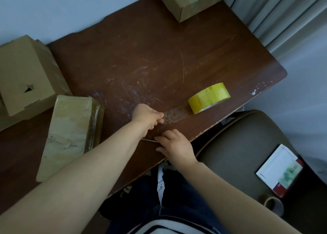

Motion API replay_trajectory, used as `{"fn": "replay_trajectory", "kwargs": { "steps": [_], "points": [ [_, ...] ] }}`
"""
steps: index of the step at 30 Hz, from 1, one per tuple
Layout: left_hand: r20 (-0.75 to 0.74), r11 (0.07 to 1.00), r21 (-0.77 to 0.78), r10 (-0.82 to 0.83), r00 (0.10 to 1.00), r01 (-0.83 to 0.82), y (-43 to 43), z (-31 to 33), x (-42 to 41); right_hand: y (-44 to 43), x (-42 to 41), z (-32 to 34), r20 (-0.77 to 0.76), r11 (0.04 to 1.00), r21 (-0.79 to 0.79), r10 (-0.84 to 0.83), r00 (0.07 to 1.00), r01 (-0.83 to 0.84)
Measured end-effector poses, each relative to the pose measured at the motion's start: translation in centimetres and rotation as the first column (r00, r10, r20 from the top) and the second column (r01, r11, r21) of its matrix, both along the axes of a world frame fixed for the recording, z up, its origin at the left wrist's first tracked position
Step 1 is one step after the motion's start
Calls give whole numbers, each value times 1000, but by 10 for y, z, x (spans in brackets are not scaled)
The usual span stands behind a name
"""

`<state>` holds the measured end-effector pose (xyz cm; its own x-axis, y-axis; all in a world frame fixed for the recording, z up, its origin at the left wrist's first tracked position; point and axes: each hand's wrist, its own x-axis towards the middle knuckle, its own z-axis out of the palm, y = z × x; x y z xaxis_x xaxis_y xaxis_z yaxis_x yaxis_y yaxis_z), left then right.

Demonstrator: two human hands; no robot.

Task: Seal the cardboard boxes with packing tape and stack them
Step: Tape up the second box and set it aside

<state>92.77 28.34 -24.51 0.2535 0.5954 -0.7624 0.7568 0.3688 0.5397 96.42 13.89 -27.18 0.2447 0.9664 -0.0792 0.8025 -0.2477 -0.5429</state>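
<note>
Tape roll (208, 97) lies on the tabletop (159, 56). Left of the roll, left grip (148, 116) pinches the pulled strip (174, 114) by its end. Looks thin, sticky, floppy, so keep it taut. Right grip (177, 145): can't tell.

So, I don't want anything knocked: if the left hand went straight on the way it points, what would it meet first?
Probably the tape roll: the left hand pinches the pulled-out strip and points along it toward the roll. Nothing else shows on the table between them.

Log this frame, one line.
left hand pinches tape strip | tape roll lies on table | right hand by table edge, grip unclear
</note>
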Motion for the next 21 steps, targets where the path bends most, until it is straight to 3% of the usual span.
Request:
{"fn": "replay_trajectory", "kwargs": {
  "steps": [2,4,7,9,10,12,14,18,20,21],
  "points": [
    [1,999,22,-34,999,34,0,2,2,9,-4,2,173,993,-9,120,978,-121],
    [-2,997,42,-68,998,68,1,3,4,14,-4,2,204,974,-169,183,962,-149],
    [-12,994,65,-92,996,93,0,4,3,2,5,8,-106,934,-356,-21,994,-18],
    [-4,994,59,-89,996,89,-1,5,3,-11,14,12,-285,910,-408,-200,938,70],
    [5,995,54,-85,996,84,-1,5,3,-17,19,14,-388,883,-458,-300,872,100],
    [16,994,51,-95,995,94,0,7,4,-31,25,21,-559,825,-535,-509,655,184],
    [15,992,54,-115,993,114,3,10,5,-42,29,27,-620,761,-595,-638,456,256],
    [40,992,36,-125,991,124,13,19,5,-57,33,36,-711,749,-597,-660,243,289],
    [46,986,47,-161,986,159,16,22,6,-58,35,42,-778,754,-592,-627,42,285],
    [47,984,50,-171,984,169,16,23,7,-59,37,44,-786,750,-595,-618,-14,289]
  ]
}}
